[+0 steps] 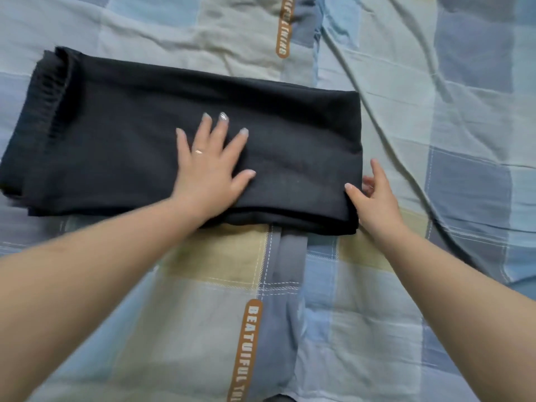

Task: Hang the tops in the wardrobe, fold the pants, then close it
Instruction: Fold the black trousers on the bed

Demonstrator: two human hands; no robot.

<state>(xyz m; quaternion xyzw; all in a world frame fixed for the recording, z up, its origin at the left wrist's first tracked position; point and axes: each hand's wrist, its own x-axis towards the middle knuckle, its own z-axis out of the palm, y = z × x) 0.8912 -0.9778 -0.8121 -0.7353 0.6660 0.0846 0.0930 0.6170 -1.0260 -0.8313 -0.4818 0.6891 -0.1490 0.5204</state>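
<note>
Black pants lie folded into a long, thick rectangle across the bed, soft matte cloth in several layers, with the ribbed, gathered waistband at the far left end and a clean folded edge at the right. My left hand lies flat on top of them near the middle, fingers spread and straight, palm pressing the fabric down; a thin ring sits on one finger and the nails look pale and glossy. My right hand is at the right front corner of the stack, thumb on the top layer and the other fingers tucked beside and under the edge, pinching the cloth there. Under everything is a rumpled bedsheet, thin woven cotton in a patchwork check of pale blue, grey-blue, sage and mustard squares with white stitch-like lines. Two brown rounded labels are printed on it: the near one reads "BEATUIFUL" followed by letters cut off at the frame edge, and the far one, upside down to me, is only partly legible.
</note>
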